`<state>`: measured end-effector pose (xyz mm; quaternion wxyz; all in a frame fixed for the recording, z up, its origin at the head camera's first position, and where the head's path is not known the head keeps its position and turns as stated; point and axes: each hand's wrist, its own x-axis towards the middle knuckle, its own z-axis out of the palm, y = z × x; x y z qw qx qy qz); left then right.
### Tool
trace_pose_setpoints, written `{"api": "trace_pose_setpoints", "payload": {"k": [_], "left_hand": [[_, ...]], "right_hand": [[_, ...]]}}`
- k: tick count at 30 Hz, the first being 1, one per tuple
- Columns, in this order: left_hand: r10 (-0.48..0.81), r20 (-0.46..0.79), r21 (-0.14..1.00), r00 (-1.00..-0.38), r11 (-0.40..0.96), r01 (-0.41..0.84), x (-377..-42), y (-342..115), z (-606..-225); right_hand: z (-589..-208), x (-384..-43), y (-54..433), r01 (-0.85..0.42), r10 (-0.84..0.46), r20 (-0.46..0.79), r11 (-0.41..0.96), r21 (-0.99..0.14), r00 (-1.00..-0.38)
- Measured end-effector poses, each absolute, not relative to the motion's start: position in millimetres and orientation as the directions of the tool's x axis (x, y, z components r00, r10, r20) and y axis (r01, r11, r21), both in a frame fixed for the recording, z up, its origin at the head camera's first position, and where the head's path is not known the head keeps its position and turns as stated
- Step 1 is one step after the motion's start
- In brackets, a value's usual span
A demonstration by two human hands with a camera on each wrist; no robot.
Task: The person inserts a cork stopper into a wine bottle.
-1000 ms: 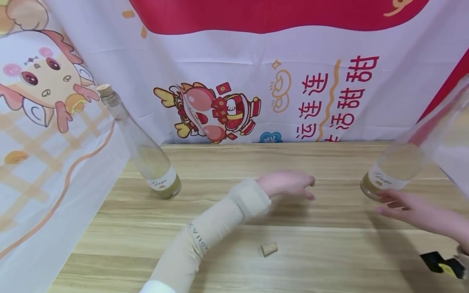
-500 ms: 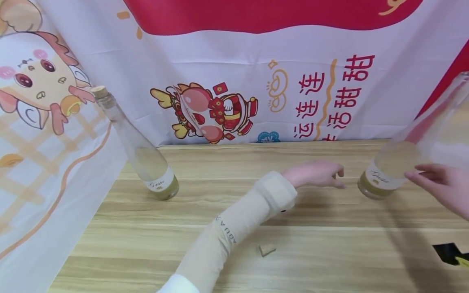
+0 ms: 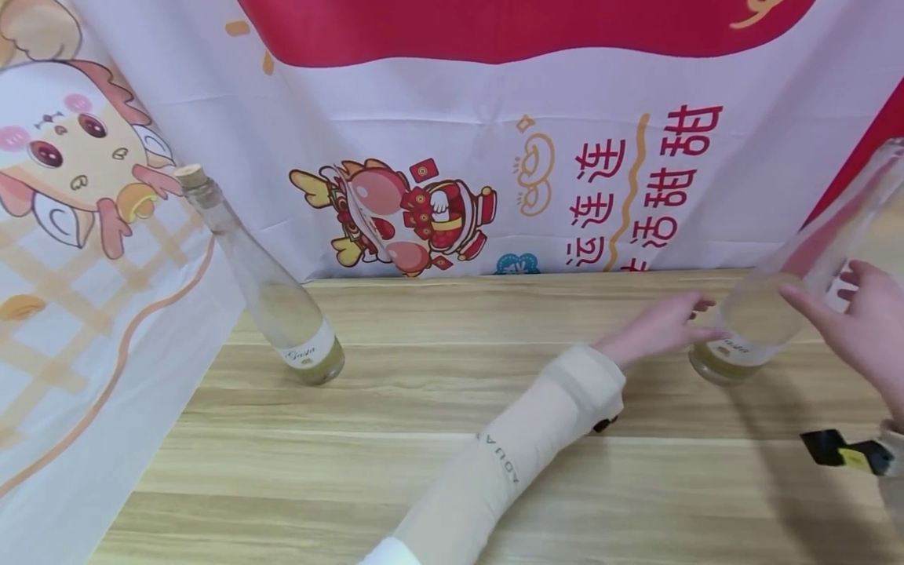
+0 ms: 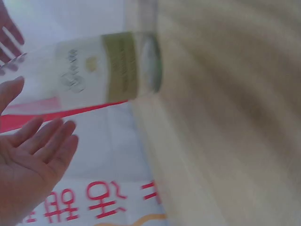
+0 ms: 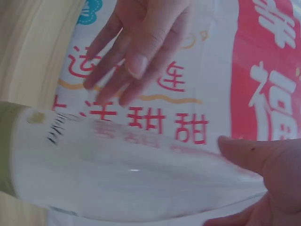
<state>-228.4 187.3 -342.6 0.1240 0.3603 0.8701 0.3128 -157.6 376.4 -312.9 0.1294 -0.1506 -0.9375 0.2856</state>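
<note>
- Pale wood-grain tabletop (image 3: 438, 353), streaks running side to side.
- Behind it, a lightly creased white cloth (image 3: 438, 90) — a red band (image 3: 494, 31) along its top.
- Printed there: a sideways horned cartoon figure (image 3: 395, 216), red Chinese characters (image 3: 695, 132).
- Left, more cloth (image 3: 141, 392) — orange lattice, pink-cheeked cartoon face (image 3: 78, 153).
- Soft shadows across the wood.

Corked bottle (image 3: 288, 312) on wooden table (image 3: 282, 463), near cartoon-printed cloth (image 3: 452, 133)

Clear bottle (image 3: 759, 312), white label (image 3: 752, 352), upright on tabletop (image 3: 480, 329); mouth (image 3: 895, 144) seems open.
</note>
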Motion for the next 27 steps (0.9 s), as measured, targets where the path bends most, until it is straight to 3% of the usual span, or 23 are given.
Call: {"api": "trace_pose_setpoints", "payload": {"k": [4, 12, 27], "left_hand": [[0.656, 0.065, 0.727, -0.752, 0.485, 0.486, -224, 202, -355], [0.609, 0.028, 0.801, -0.792, 0.461, 0.382, -219, 225, -366], [0.611, -0.035, 0.833, -0.791, 0.455, 0.315, -223, 207, -363]], "right_hand": [[-289, -146, 343, 0.216, 0.372, 0.141, 0.763, -0.609, -0.917], [-306, -162, 348, 0.123, 0.374, 0.168, 0.639, -0.759, -0.912], [-306, -157, 327, -0.042, 0.287, 0.300, 0.656, -0.754, -0.910]]}}
